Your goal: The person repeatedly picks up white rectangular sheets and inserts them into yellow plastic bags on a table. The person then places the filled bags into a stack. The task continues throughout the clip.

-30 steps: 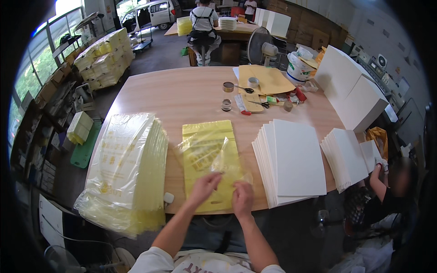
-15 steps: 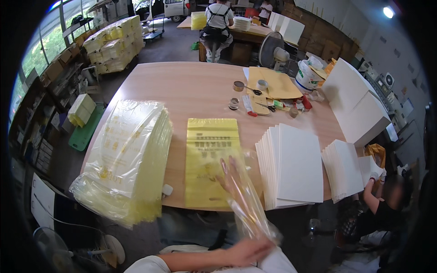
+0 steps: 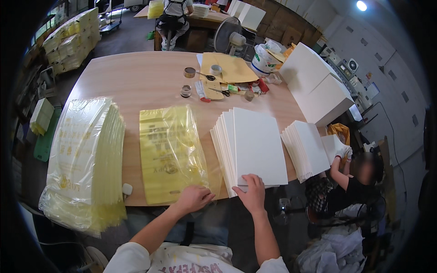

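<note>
A clear plastic bag (image 3: 193,143) lies over a yellow printed bag (image 3: 152,177) in front of me, its right part reaching toward the white boards. My left hand (image 3: 195,199) is closed at the clear bag's near edge, fingertips pressed together on the film. On the near edge of a fanned stack of white boards (image 3: 261,141) rests my right hand (image 3: 251,191), its fingers on the top board and its thumb apart at the corner. Left of the yellow bag stands a thick pile of yellow bags in clear film (image 3: 84,150).
Tape rolls (image 3: 189,72), scissors (image 3: 219,91) and brown envelopes (image 3: 227,66) lie farther back. A second board stack (image 3: 307,145) stands at right, near a gloved person (image 3: 343,175). Tall white panels (image 3: 314,86) and a fan (image 3: 227,36) are behind.
My right hand, earlier inside the clear bag, is out and on the white boards. The bag now lies on the yellow one, with my left hand at its near edge. The view has shifted right.
</note>
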`<state>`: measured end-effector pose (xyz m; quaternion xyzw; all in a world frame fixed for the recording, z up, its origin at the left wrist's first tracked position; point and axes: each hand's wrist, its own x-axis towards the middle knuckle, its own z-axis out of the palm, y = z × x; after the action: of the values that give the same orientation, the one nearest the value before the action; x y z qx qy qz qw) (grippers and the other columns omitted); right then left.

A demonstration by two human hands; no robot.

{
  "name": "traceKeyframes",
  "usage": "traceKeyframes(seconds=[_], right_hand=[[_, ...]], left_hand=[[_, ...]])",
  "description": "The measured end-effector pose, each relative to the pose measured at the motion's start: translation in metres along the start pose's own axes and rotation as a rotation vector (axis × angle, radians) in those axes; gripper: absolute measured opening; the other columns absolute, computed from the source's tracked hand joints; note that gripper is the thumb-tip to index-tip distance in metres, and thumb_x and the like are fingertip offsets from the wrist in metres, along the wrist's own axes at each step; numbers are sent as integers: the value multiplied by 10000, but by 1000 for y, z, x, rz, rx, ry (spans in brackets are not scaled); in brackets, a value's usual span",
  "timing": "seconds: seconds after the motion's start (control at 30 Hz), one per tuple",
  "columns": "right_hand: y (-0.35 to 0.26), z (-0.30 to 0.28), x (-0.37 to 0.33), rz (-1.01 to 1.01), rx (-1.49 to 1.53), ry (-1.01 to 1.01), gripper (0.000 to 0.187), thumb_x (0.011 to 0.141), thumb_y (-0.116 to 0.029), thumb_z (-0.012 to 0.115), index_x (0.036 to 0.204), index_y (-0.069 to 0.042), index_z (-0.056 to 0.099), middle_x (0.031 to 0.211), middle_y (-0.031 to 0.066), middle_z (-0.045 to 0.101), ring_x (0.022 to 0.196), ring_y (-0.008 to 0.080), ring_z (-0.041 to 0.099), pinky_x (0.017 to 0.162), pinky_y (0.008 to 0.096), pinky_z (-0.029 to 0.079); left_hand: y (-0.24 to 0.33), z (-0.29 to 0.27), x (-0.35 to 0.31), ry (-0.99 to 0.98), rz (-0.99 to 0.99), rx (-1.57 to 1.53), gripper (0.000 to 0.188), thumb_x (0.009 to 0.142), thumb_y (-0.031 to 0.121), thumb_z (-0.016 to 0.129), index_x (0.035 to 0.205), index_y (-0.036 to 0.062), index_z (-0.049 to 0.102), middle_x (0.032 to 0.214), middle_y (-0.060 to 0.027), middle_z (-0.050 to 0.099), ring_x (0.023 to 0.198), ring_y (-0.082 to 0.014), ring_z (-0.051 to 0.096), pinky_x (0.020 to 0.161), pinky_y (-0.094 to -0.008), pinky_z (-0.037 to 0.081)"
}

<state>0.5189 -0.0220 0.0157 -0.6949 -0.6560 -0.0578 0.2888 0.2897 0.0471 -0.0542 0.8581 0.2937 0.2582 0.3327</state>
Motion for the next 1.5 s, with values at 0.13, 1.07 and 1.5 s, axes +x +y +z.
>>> traceKeyframes(seconds=[0.13,1.07,1.5], right_hand=[[16,2,5,-23,16,-83,270,749,-208,807,929,-72,658,910,64,619,869,302,598,737,410,492],[-180,56,-54,32,793,-319,808,881,-168,710,1503,33,234,1507,224,328,1365,374,366,1120,447,344],[-11,30,-62,878,1882,-799,610,697,-22,730,1276,43,548,1144,132,670,1082,306,645,938,388,515]], left_hand=[[9,5,3,-13,-143,-133,335,953,308,581,763,40,645,728,-155,640,682,-349,609,629,-445,480],[2,-111,-68,182,-496,-139,675,912,574,574,1241,-16,572,1057,-229,685,959,-392,660,848,-427,514],[-24,-176,-34,395,-582,-919,439,1053,320,385,1289,38,625,900,-7,593,774,-97,484,716,-251,439]])
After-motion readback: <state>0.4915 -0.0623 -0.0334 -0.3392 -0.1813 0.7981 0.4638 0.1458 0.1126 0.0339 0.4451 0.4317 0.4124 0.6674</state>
